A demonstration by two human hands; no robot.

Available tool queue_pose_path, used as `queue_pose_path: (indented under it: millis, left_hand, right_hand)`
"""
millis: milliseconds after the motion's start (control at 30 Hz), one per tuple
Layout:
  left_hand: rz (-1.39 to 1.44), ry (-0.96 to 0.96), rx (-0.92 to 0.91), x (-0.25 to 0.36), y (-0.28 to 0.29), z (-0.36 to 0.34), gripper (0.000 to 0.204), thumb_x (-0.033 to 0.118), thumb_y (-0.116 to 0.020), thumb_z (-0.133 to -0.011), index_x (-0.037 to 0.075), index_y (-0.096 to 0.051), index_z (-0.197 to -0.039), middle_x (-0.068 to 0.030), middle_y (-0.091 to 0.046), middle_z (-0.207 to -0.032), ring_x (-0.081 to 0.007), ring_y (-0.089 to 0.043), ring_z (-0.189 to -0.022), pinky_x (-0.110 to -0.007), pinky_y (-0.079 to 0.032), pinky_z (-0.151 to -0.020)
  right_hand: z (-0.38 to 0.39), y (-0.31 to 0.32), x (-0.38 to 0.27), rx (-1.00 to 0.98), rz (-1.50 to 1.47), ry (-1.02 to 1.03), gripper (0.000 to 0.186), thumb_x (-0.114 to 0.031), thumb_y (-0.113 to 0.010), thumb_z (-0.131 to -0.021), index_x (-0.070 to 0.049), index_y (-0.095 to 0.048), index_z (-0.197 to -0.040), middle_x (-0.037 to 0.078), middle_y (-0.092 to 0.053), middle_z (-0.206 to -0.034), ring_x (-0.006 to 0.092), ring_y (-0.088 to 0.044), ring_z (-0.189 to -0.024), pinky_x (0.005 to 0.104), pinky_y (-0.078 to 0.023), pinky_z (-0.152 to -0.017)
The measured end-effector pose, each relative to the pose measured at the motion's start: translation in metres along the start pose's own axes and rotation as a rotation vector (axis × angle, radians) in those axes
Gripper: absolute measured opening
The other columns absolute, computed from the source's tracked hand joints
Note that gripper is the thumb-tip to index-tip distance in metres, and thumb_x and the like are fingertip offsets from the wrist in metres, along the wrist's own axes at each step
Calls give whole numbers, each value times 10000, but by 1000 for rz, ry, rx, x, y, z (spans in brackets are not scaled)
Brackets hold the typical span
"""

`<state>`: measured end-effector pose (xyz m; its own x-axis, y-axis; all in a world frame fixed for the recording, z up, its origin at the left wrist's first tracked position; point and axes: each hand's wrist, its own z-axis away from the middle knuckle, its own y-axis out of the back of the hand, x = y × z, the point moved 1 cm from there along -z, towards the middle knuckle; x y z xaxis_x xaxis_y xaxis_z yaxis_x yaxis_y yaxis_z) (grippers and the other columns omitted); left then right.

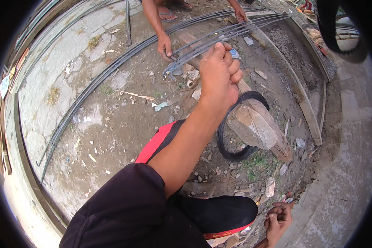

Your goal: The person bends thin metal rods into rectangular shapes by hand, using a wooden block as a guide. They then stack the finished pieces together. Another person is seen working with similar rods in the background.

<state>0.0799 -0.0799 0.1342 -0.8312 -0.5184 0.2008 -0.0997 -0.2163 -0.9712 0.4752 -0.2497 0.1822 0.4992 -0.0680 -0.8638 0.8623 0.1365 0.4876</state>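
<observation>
My left hand (221, 74) is closed in a fist, raised in front of a bundle of thin steel bars (252, 29). Whatever it grips, if anything, is hidden by the fingers. Hooked bar ends (169, 73) show left of it. Below the fist, a coil of dark wire (224, 140) lies around a pale rock (252, 126), and fine strands of wire cross the rock. Down at the lower right, my right hand (278, 221) has its fingers curled inward; I cannot make out anything in them.
Another person's hand (164, 46) touches the bars near the hooked ends, and that person's other hand (240, 15) is farther right on them. Long steel bars (99, 78) curve across the ground at left. A timber plank (293, 87) and concrete strip (343, 173) lie right.
</observation>
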Motion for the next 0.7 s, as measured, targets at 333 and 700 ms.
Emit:
queue_pose_path:
  millis: [333,700]
  left_hand:
    - [-223,-57,-72,-44,-15,38,221,222,-442,-1099,49,-530,-994,53,-297,-629,-59,-220,-483,-252,-179,-425]
    - [-301,45,-180,-57,-16,60,212,219,-457,-1094,43,-538,-1007,41,-313,-635,-65,-259,-498,-243,-233,-428]
  right_hand:
    - [-18,78,-11,657,427,252,430,-249,-542,-1046,28,-567,-1374,177,-626,-1274,241,-590,-1188,367,-445,-1033]
    - [-87,-92,-56,133,509,762,308,-143,-761,-812,-56,-660,-1090,77,-696,-850,366,-685,-757,457,-539,-664]
